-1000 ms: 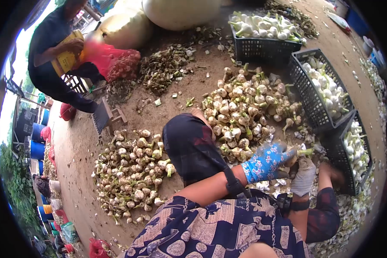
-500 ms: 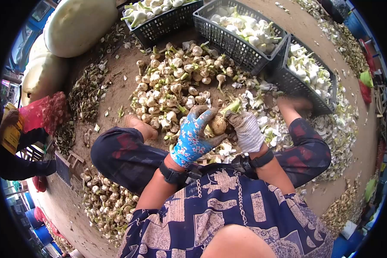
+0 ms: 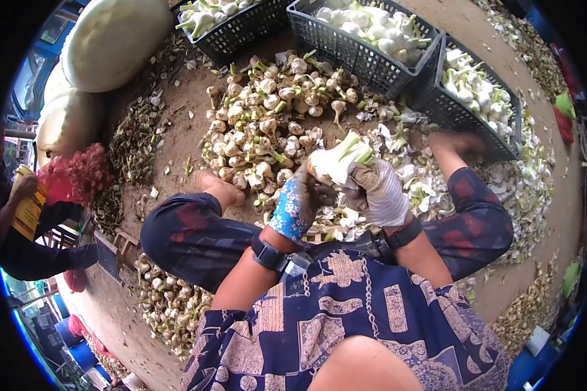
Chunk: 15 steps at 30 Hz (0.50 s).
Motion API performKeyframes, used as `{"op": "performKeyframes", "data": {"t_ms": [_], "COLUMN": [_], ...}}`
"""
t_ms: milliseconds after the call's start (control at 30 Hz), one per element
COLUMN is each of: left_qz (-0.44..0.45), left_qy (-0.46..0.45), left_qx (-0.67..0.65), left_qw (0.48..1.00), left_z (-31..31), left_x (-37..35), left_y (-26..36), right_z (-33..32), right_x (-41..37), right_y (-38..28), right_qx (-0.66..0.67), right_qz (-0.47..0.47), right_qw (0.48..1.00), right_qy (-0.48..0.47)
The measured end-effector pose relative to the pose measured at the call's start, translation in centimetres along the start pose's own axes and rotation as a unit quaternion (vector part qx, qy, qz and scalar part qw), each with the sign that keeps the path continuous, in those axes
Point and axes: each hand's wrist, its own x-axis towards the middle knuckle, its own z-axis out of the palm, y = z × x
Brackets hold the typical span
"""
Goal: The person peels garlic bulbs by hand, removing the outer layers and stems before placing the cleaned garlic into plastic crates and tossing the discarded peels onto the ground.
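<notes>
A garlic bulb (image 3: 332, 164) with a short green stem is held up between both hands, its surface mostly white and its pale leaf layers flaring out. My left hand (image 3: 300, 201), in a blue flowered glove with soiled fingers, is closed at the bulb's lower left side. Closed round the stem end is my right hand (image 3: 379, 193), in a pale striped glove. Some fingertips are hidden behind the bulb and the gloves. Just beyond the hands lies a heap of unpeeled garlic (image 3: 261, 124), brownish with cut stems. Loose white skins (image 3: 339, 221) lie beneath the hands.
Black crates of white garlic stand ahead: one at the left (image 3: 241, 32), one in the middle (image 3: 359, 55), one at the right (image 3: 466, 107). Another garlic pile (image 3: 169, 306) lies at lower left. A person's dark-clothed leg (image 3: 42, 257) and a red mesh bag (image 3: 75, 176) are at left.
The bulb has gone from brownish to mostly white and is now raised and turned, with its layers spread. My left hand has turned from spread fingers to a closed grip.
</notes>
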Motion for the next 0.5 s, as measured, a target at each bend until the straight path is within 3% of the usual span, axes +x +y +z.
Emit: {"op": "performKeyframes", "data": {"t_ms": [33, 67, 133, 167, 200, 267, 300, 333, 367, 400, 467, 500], "left_qz": [0.094, 0.140, 0.163, 0.258, 0.258, 0.061, 0.053, 0.090, 0.097, 0.102, 0.128, 0.122], "left_qy": [0.038, 0.009, -0.029, -0.056, -0.053, -0.155, -0.132, -0.192, -0.179, -0.167, -0.178, -0.132], "left_qx": [0.069, 0.061, 0.158, 0.271, 0.271, 0.012, 0.036, 0.069, 0.050, 0.031, 0.068, 0.117], "left_qw": [0.992, 0.988, 0.973, 0.926, 0.926, 0.986, 0.989, 0.975, 0.978, 0.980, 0.973, 0.977], "left_z": [0.0, 1.2, 1.8, 2.3, 2.3, 2.0, 2.4, 2.3, 2.1, 1.9, 1.6, 1.3], "left_x": [0.0, -1.2, -1.1, -1.4, -1.5, -1.8, -2.1, -2.5, -3.0, -3.4, -2.7, -1.9], "left_y": [0.0, 0.5, -0.2, -0.6, -0.1, 1.1, 1.0, 1.1, 1.3, 1.5, 1.1, 0.3], "right_z": [0.1, -0.2, -1.1, -1.1, -0.9, -0.8, -0.5, -0.2, -0.6, -0.4, 0.4, 0.7], "right_x": [0.0, 1.0, 0.7, 0.5, 0.2, 0.0, -0.1, 0.0, 0.6, 1.1, 1.3, 1.6], "right_y": [-0.4, 0.8, 1.7, 1.4, 0.7, 0.2, -0.4, -1.0, 0.6, 1.6, 2.7, 4.2], "right_qx": [-0.157, -0.299, -0.311, -0.313, -0.192, 0.035, -0.038, -0.112, -0.238, -0.356, -0.511, -0.537], "right_qz": [-0.007, -0.155, -0.123, -0.120, -0.023, 0.132, 0.125, 0.114, -0.032, -0.176, -0.208, -0.216], "right_qw": [0.987, 0.941, 0.942, 0.942, 0.980, 0.985, 0.983, 0.977, 0.958, 0.902, 0.821, 0.801], "right_qy": [0.013, 0.015, 0.001, -0.002, -0.045, -0.109, -0.125, -0.141, -0.159, -0.169, -0.148, -0.156]}}
